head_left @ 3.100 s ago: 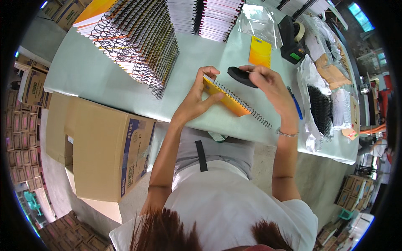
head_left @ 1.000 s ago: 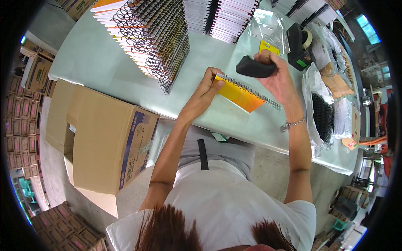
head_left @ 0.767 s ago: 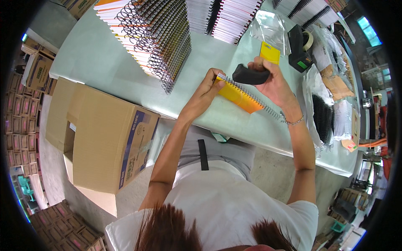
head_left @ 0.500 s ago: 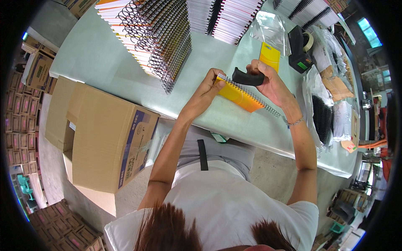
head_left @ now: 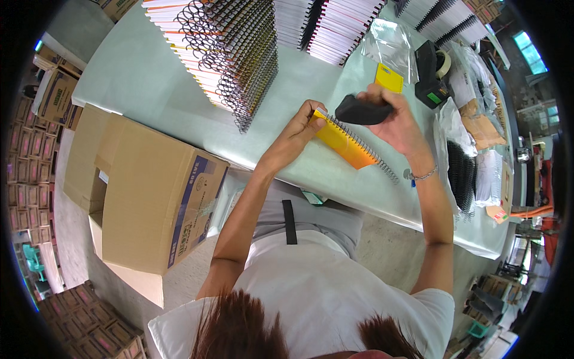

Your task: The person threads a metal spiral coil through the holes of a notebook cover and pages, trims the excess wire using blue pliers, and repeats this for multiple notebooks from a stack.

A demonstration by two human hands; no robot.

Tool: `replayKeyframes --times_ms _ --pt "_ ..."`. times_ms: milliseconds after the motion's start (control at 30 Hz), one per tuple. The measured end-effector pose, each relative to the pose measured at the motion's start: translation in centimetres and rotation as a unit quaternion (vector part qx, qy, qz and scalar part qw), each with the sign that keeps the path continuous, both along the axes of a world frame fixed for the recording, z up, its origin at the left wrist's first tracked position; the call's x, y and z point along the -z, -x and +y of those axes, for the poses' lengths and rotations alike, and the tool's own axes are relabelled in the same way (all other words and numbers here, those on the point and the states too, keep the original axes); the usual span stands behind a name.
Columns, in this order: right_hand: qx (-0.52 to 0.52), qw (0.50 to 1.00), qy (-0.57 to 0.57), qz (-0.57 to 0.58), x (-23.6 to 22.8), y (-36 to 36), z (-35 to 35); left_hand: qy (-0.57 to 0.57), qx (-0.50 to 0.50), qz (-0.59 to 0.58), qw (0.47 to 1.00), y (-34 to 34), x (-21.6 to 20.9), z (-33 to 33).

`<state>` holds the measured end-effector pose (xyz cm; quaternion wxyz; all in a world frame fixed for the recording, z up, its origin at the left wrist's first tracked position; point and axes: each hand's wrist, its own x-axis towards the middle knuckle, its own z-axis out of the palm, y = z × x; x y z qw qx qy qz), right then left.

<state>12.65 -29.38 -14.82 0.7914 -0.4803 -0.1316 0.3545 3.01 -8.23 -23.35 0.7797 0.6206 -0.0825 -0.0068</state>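
Holding a yellow notebook (head_left: 345, 145) and black tool (head_left: 360, 111) occupies both hands (head_left: 295, 133) (head_left: 400, 124).

A workshop is recognised at once, no doubt about it! The pale table (head_left: 137, 78) is crowded along its far side by tall stacks of spiral-bound books (head_left: 233, 60); black binding coils (head_left: 461, 179) are heaped at the right, near a tape dispenser (head_left: 426, 75); brown cartons (head_left: 27, 179) are piled at the far left, a cardboard box (head_left: 146, 197) is set beside the table, and grey floor (head_left: 194, 272) is seen beneath.
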Motion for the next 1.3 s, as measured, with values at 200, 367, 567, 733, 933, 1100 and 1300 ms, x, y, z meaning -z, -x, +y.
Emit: replayKeyframes --times_ms 200,367,567,733,933,1100,1300 --pt "-0.035 0.992 0.063 -0.105 -0.2 -1.4 -0.1 -0.006 -0.003 0.008 1.000 0.0 0.1 -0.1" --pt "-0.129 0.870 0.290 -0.377 0.6 -1.3 0.4 0.009 -0.003 0.016 1.000 0.2 0.4 -0.3" --pt "-0.141 0.833 0.313 -0.433 0.7 -2.1 0.6 -0.019 -0.010 0.008 1.000 0.2 1.1 -0.1" --pt "-0.094 0.784 0.394 -0.470 0.9 -2.9 -0.1 -0.008 -0.002 0.017 1.000 0.0 0.3 -0.1" --pt "0.123 0.775 0.330 -0.525 2.3 -1.9 -4.5 -0.023 -0.103 -0.070 0.992 1.3 0.6 -1.6" --pt "0.220 0.520 0.721 -0.403 6.9 6.0 -12.5 -0.031 -0.112 -0.099 0.988 3.2 0.7 -2.5" --pt "0.298 0.499 0.715 -0.389 8.9 10.8 -14.9 -0.106 -0.152 -0.098 0.978 3.4 -0.3 -2.9"
